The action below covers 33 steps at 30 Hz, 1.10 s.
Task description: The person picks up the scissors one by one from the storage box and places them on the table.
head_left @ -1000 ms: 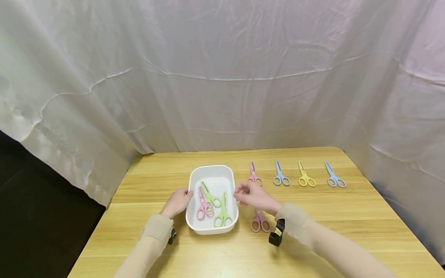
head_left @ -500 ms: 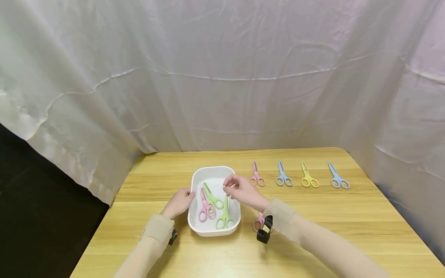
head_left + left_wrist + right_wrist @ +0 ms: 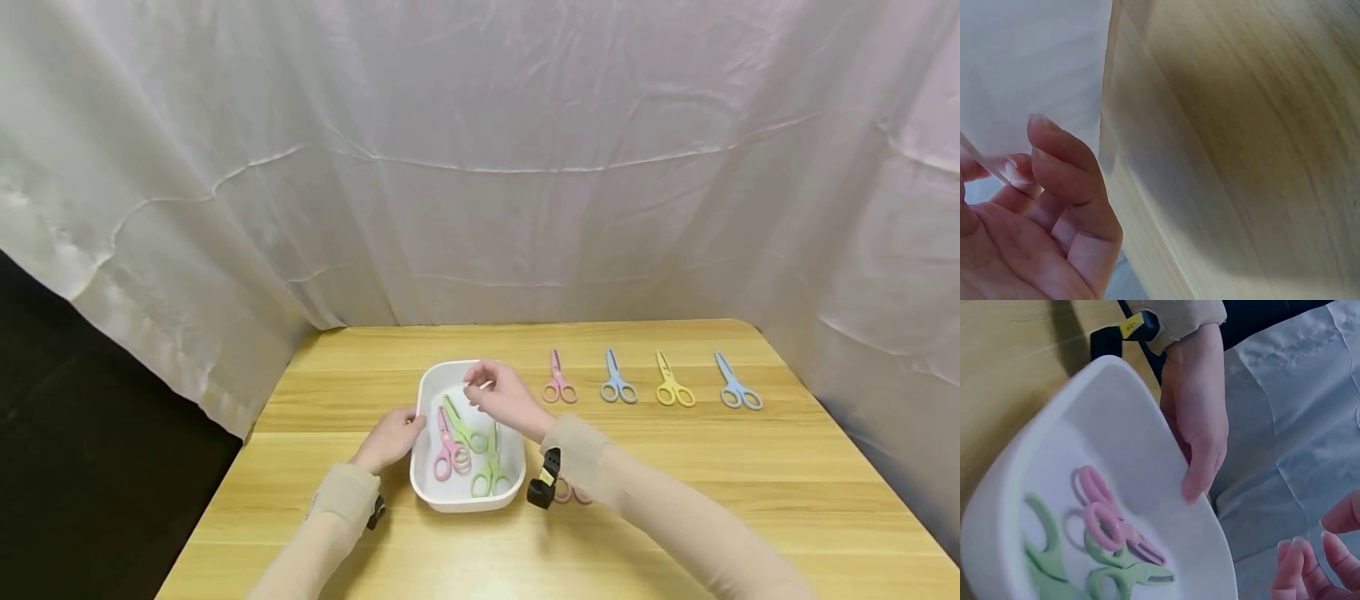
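My left hand (image 3: pixel 390 437) grips the left wall of a white plastic bin (image 3: pixel 467 506), thumb over the rim and fingers curled outside. In the right wrist view that left hand (image 3: pixel 1200 409) shows at the bin's edge. Inside lie pink scissors (image 3: pixel 446 440) and two pairs of green scissors, one pair (image 3: pixel 456 419) partly under the pink ones and the other (image 3: pixel 492 463) on the right side. My right hand (image 3: pixel 504 398) hovers over the bin's far right part, fingers loosely bent. Its thumb and fingertips (image 3: pixel 1338 550) stand apart with nothing between them.
Right of the bin, pink scissors (image 3: pixel 557 377), blue scissors (image 3: pixel 612 372), yellow scissors (image 3: pixel 666 375) and another blue pair (image 3: pixel 728 375) lie in a row. More pink scissors (image 3: pixel 581 497) are partly hidden behind the right wrist. A pale curtain (image 3: pixel 480 233) hangs behind the wooden table (image 3: pixel 750 483).
My right hand has moved left and up from beside the bin's right rim to over its inside. The left hand keeps its hold, and the scissors lie as before. The head view has shifted slightly.
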Tool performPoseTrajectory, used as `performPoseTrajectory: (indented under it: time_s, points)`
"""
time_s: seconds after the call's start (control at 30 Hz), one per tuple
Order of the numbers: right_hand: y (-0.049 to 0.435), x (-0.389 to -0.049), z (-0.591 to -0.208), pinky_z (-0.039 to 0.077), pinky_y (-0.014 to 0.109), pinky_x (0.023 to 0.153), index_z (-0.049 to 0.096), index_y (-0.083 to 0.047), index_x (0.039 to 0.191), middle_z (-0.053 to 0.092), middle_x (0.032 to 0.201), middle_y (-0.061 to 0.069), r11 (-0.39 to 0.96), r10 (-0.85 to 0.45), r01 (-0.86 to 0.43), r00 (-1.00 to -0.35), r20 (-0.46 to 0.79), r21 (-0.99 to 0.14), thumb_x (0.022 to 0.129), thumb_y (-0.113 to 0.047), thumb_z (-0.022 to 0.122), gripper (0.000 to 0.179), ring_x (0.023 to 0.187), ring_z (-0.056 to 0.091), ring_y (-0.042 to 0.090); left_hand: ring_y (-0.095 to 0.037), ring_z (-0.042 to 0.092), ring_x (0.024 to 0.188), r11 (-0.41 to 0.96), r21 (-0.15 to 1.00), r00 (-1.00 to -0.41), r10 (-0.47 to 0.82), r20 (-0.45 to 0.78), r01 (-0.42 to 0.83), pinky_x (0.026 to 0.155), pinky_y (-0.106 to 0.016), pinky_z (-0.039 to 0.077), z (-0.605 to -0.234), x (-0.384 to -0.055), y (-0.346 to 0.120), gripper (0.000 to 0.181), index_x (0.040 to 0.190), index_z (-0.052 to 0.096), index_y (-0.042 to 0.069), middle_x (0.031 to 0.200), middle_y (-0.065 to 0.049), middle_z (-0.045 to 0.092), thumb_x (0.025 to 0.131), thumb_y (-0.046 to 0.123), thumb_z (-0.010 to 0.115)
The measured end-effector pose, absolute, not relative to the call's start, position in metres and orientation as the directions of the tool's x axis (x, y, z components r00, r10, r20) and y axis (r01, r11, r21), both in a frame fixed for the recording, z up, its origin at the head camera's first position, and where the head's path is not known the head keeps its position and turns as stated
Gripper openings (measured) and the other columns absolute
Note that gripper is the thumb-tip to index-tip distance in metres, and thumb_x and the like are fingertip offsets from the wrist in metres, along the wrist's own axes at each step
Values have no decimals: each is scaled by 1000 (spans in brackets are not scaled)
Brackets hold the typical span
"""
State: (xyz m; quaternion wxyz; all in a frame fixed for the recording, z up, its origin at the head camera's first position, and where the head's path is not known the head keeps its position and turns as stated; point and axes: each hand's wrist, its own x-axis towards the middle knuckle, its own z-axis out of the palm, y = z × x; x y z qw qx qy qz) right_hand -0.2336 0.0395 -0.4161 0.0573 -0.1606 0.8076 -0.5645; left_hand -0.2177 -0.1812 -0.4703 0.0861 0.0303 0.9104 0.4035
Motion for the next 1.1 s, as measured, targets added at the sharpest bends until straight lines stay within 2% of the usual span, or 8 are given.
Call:
performPoseTrajectory:
  time_s: [0.2, 0.4, 0.67, 1.1]
  points:
    - [25, -241, -413, 54, 22, 68, 64, -5, 104, 69, 97, 12, 327, -276, -157, -959, 64, -932, 91, -7, 63, 13, 77, 65, 17, -22, 67, 96, 672, 740, -984, 130, -122, -3, 95, -46, 54, -471, -219, -181, 37, 123, 69, 2, 105, -13, 73, 104, 22, 45]
    - [13, -248, -418, 50, 21, 68, 63, 1, 112, 69, 99, 13, 363, -245, -121, -969, 31, -924, 88, -8, 65, 25, 85, 64, 18, -19, 65, 92, 676, 737, -984, 134, -118, 4, 89, -40, 55, -472, -220, -182, 36, 120, 70, 2, 102, -12, 73, 104, 23, 45]
    - [2, -254, -425, 47, 20, 68, 62, -2, 115, 69, 101, 13, 393, -213, -66, -977, -21, -917, 84, -10, 66, 32, 86, 61, 18, -19, 67, 94, 672, 741, -984, 135, -116, 4, 94, -45, 55, -473, -221, -182, 37, 122, 70, 2, 103, -11, 74, 104, 23, 45]
    - [-6, -261, -450, 52, 26, 73, 60, -3, 115, 65, 103, 14, 469, -206, -28, -975, -78, -883, 83, -11, 71, 35, 88, 60, 20, -19, 67, 92, 677, 736, -985, 132, -111, 8, 89, -40, 57, -474, -221, -182, 36, 122, 69, 1, 103, -12, 74, 104, 22, 46]
